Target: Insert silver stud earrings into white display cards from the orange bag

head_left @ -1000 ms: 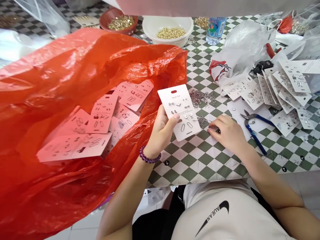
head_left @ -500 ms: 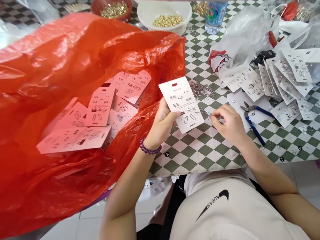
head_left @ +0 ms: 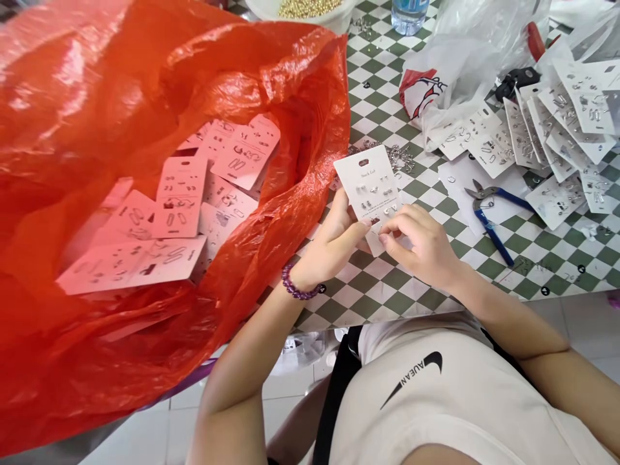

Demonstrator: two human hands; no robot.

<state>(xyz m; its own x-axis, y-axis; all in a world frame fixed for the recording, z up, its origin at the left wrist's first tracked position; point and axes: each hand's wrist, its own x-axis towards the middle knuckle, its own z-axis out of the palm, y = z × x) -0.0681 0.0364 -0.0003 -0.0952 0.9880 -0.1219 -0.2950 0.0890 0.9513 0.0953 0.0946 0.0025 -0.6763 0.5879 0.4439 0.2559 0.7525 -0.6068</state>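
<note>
My left hand [head_left: 334, 242], a purple bead bracelet on its wrist, grips a white earring card [head_left: 371, 187] by its lower left edge, above the checked table. My right hand [head_left: 419, 245] is at the card's lower right, fingers pinched together against it; whatever small piece they hold is too small to make out. A little heap of loose silver findings [head_left: 400, 157] lies on the table just behind the card.
A big red plastic bag [head_left: 145, 161] on the left holds several filled cards. Blue-handled snips [head_left: 489, 213] lie to the right, near fanned-out white cards [head_left: 547, 142] and crumpled clear bags [head_left: 465, 58]. A white bowl of gold beads [head_left: 305, 8] and a water bottle [head_left: 409, 10] stand at the far edge.
My right hand lifted off the table from the silver pieces and came to the card's lower edge. The left hand drew the card nearer. The view tilted downward.
</note>
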